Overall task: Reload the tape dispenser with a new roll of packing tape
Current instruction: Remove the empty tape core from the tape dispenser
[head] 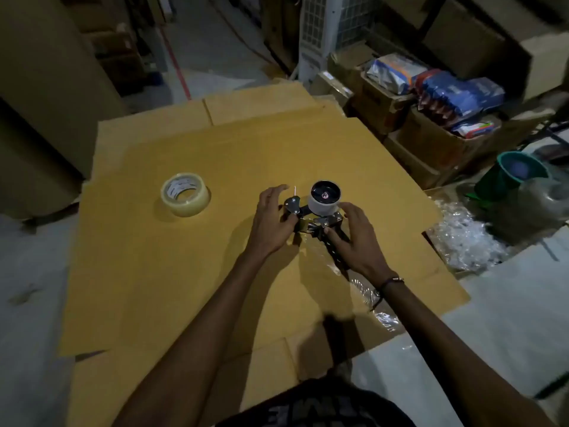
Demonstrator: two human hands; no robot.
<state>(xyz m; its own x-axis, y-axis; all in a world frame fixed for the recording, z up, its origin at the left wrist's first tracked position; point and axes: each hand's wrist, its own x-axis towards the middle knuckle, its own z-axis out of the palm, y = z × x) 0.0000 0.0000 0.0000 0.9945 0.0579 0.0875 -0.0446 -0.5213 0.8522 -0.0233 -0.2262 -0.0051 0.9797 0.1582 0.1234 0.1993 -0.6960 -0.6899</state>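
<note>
Both hands on a tape dispenser (314, 214) lying on flattened cardboard (184, 272), with a fresh roll waiting to its left.

The dispenser sits right of the frame's centre, its spool holding a white core (324, 200) that faces up, its black handle running down-right under the right hand (354, 238). The left hand (271, 223) grips the dispenser's left metal bracket, thumb curled against it and upper fingers (274, 191) arched just above. The right hand's fingers curl round the handle and the bracket beside the core. The new roll of clear packing tape (185, 194) lies flat on the cardboard, well apart from the hands, left of centre. Crumpled clear plastic wrap (462, 235) lies at the right edge of the cardboard; a green bucket (508, 177) stands beyond it, and cardboard boxes (431, 140) of packets fill the upper right.
</note>
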